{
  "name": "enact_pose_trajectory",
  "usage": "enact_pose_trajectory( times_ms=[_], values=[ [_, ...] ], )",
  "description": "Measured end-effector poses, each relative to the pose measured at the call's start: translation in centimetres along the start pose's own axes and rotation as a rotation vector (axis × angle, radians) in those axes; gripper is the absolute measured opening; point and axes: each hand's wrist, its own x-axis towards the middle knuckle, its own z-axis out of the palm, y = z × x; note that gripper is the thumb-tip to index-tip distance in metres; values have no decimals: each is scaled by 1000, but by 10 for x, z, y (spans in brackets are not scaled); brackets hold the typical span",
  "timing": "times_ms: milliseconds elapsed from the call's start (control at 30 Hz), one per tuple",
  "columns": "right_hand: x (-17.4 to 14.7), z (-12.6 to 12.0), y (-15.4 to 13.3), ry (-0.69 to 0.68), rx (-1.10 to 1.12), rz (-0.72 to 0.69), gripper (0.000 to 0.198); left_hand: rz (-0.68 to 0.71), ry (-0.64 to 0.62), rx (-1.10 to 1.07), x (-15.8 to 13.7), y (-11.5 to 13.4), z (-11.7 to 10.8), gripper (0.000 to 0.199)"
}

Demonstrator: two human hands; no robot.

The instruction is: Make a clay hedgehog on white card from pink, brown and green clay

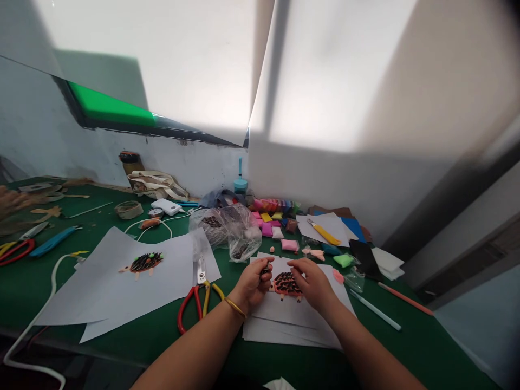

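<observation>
A hedgehog picture (286, 284), with a pink clay body covered in dark seed-like pieces, lies on white paper (292, 327) in front of me. To its left my left hand (254, 280) is curled closed, with some small dark seed-like pieces (265, 268) showing between its fingers. My right hand (312, 283) is over the hedgehog's right side, thumb and fingers drawn together near its upper edge. Whatever those fingertips hold, if anything, is too small to make out. A plastic bag (225, 227) with dark pieces inside lies beyond the paper.
On the left, another hedgehog picture (146, 262) lies on white sheets. Red-and-yellow-handled scissors (202, 295) are beside my left forearm. Clay packets (290, 245), a yellow cutter (325, 233) and a white pen (376, 310) lie around the right side. Another person's hand (14, 203) is at far left.
</observation>
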Motion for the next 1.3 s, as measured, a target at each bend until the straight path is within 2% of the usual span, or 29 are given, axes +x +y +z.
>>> enact_pose_trajectory(
  times_ms=[100, 167, 300, 400, 467, 567, 633, 767, 933, 1133, 1300],
  values=[
    [9, 9, -23, -70, 43, -50, 29, -38, -90, 50, -3, -1, 2, 23],
    [15, 14, -30, -110, 48, -35, 27, -64, -146, 72, -5, -1, 4, 20],
    [20, 20, -29, -136, 124, 50, 17, -93, -207, 112, -11, 2, 11, 18],
    [18, 23, -25, -129, 284, 120, 14, -126, -213, 111, -11, 3, 12, 18],
    [15, 23, -21, -72, 423, 188, 15, -151, -187, 63, -9, 4, 9, 17],
    [11, 17, -8, 59, 578, 300, 14, -152, -82, -69, -2, 5, 0, 20],
    [7, 10, 8, 130, 551, 344, 15, -112, -9, -162, 2, 6, -5, 18],
    [-12, -4, 46, 278, 343, 416, 29, -20, 104, -252, 5, 8, -8, 13],
    [-37, -8, 72, 149, 384, 503, 39, 27, 219, -257, 6, 9, -6, 11],
    [-45, -11, 60, 39, 224, 444, 28, 32, 245, -253, 7, 10, -7, 9],
    [-46, -8, 54, 0, 211, 411, 24, 28, 239, -255, 7, 9, -8, 9]
  ],
)
